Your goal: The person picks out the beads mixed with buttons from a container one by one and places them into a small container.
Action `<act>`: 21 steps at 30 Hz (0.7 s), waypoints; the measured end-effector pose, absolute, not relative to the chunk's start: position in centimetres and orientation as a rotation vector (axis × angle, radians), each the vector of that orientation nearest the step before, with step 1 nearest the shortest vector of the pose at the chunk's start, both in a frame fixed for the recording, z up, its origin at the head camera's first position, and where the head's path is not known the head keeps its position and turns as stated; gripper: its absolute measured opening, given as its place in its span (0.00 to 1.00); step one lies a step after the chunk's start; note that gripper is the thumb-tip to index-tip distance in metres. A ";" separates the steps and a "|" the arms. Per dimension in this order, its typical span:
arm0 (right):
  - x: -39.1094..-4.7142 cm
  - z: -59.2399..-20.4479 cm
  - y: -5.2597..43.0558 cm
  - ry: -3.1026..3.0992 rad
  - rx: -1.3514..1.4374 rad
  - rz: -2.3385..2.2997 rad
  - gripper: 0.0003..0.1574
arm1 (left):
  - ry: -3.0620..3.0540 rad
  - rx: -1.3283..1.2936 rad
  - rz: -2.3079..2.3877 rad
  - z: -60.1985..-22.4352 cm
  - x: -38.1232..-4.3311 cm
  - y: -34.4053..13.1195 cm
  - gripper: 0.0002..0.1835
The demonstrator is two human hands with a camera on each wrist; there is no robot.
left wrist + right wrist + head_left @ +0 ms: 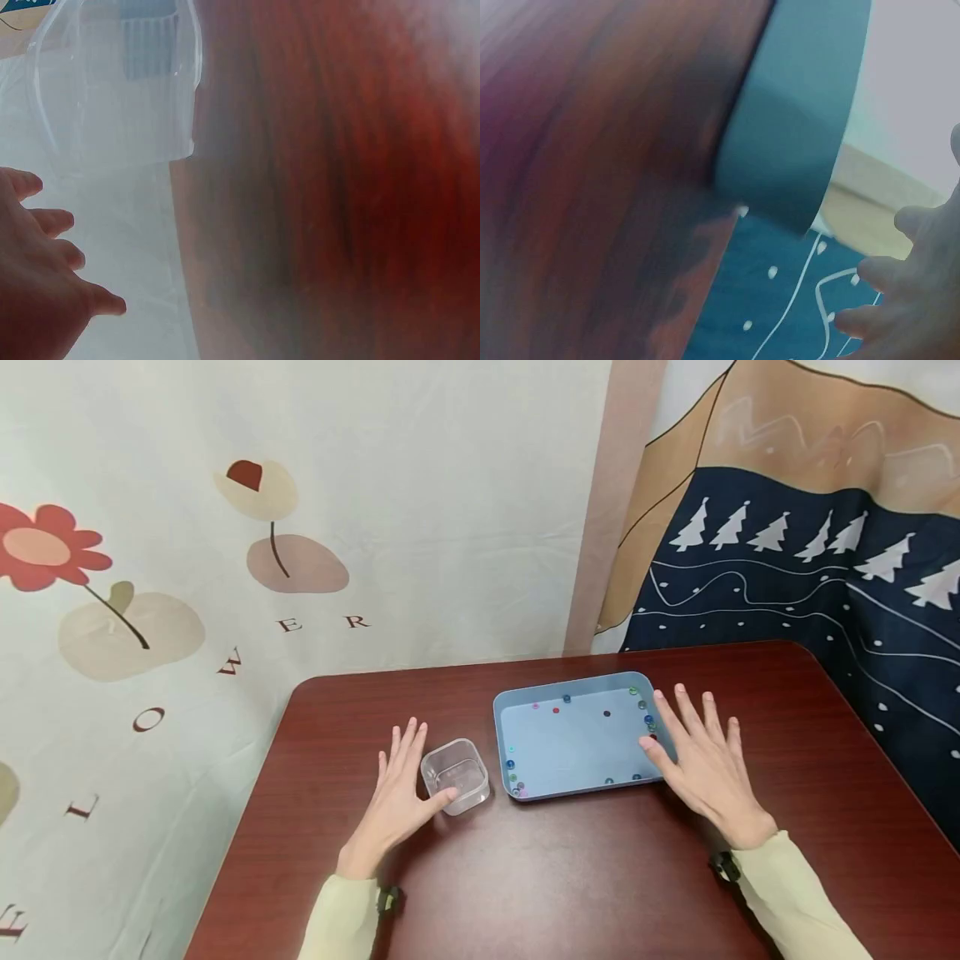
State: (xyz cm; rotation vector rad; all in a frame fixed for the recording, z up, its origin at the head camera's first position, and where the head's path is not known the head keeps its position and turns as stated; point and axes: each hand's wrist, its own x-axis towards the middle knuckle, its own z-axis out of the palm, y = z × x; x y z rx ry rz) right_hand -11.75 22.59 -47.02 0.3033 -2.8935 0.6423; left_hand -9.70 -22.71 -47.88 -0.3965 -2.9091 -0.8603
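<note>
A blue tray (pixel 570 743) lies on the table with several small coloured beads scattered along its edges and a few on its floor. Left of it stands a clear square plastic container (pixel 455 777), which also shows large in the left wrist view (pixel 120 97). My left hand (pixel 401 797) is spread beside that container, its thumb overlapping the near rim in the head view. Over the tray's right end, my right hand (pixel 705 768) hovers with fingers straight and apart, its thumb above the rim. Nothing is held in either hand.
The dark red-brown wooden table (pixel 555 877) has rounded far corners. Behind it hangs a pale curtain (pixel 450 527) printed with flowers and letters. A dark blue cloth with white trees (pixel 787 568) hangs at the right, close to the table's edge.
</note>
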 end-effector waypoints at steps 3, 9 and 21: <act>-12.1 -46.9 21.2 -2.874 0.357 0.653 0.49 | -2.915 -0.400 -0.871 -48.1 -9.7 -22.5 0.62; -12.4 -46.9 18.6 -2.844 0.444 0.676 0.49 | -2.923 -0.403 -0.888 -48.2 -9.7 -22.0 0.64; -12.2 -47.7 13.4 -2.846 0.636 0.668 0.48 | -2.986 -0.386 -0.913 -48.0 -9.5 -21.7 0.66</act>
